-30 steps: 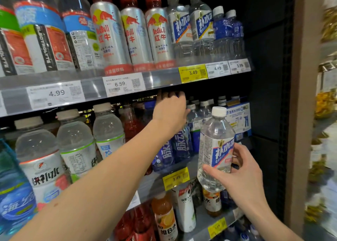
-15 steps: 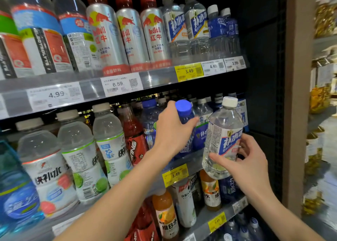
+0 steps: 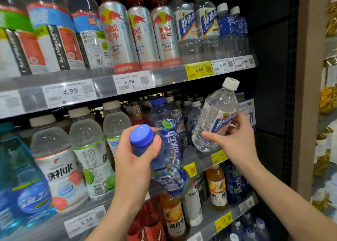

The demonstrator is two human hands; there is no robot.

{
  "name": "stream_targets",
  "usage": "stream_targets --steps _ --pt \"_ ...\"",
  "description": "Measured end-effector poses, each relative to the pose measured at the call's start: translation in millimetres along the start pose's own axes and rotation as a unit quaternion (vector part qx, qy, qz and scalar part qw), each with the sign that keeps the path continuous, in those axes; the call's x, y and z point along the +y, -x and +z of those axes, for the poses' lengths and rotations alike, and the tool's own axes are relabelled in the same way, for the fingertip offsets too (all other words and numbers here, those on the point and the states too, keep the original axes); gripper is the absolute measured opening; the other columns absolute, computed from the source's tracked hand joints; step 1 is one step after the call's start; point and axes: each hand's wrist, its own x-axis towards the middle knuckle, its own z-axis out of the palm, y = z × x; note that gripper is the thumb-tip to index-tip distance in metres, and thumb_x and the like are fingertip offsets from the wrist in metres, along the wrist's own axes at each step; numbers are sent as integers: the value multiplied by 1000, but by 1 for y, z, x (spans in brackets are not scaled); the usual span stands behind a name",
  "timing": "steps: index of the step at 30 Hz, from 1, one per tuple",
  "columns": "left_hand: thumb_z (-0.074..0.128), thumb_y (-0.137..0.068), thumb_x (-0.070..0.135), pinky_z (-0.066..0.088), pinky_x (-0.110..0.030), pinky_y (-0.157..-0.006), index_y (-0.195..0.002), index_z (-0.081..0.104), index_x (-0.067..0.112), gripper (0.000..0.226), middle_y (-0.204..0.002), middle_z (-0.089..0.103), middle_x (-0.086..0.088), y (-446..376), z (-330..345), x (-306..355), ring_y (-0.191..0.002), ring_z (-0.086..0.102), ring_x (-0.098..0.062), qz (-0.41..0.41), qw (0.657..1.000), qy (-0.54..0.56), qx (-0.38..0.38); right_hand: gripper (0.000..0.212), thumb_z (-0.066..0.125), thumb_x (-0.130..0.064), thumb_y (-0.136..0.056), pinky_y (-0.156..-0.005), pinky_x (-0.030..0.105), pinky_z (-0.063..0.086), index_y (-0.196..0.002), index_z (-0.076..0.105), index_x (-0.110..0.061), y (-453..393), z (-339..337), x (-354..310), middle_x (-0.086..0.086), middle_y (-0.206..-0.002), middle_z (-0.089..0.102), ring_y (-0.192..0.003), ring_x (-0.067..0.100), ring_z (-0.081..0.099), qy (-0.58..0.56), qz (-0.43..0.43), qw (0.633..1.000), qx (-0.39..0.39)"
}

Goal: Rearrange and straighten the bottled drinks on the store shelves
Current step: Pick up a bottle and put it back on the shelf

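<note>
Gripping full, weighty, slick blue bottle just under its cap, left hand fingers curled round neck; right hand fingers wrapping clear bottle mid-label, best hold.

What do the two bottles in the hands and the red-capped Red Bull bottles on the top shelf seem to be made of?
Blue-capped bottle, held by the left hand: apparently blue-tinted clear plastic, glossy, under a printed blue sleeve.
White-capped bottle, held by the right hand: clear glossy plastic; the shelf shows through it.
Red Bull bottles: matt silver, either aluminium or a metallic sleeve over plastic; cannot tell which.
</note>
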Motion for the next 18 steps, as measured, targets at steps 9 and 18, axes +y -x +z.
stream_targets --steps 9,18 --pt "77 -61 34 51 -49 -91 -94 69 17 38 -101 73 -5 8 -51 2 -96 67 -23 -46 999 3 4 71 96 -26 -57 -74 6 42 -117 58 -20 -10 53 19 -13 -101 66 -88 -1 61 72 -19 996 -49" --pt "77 -54 33 50 -39 -90 -94 70 13 46 -97 75 -3 5 -77 8 -96 68 -20 -75 997 6 -2 75 94 -28 -61 -93 30 45 -125 59 -12 -4 71 25 -6 -103 56 -100 14 53 123 17 991 -51"
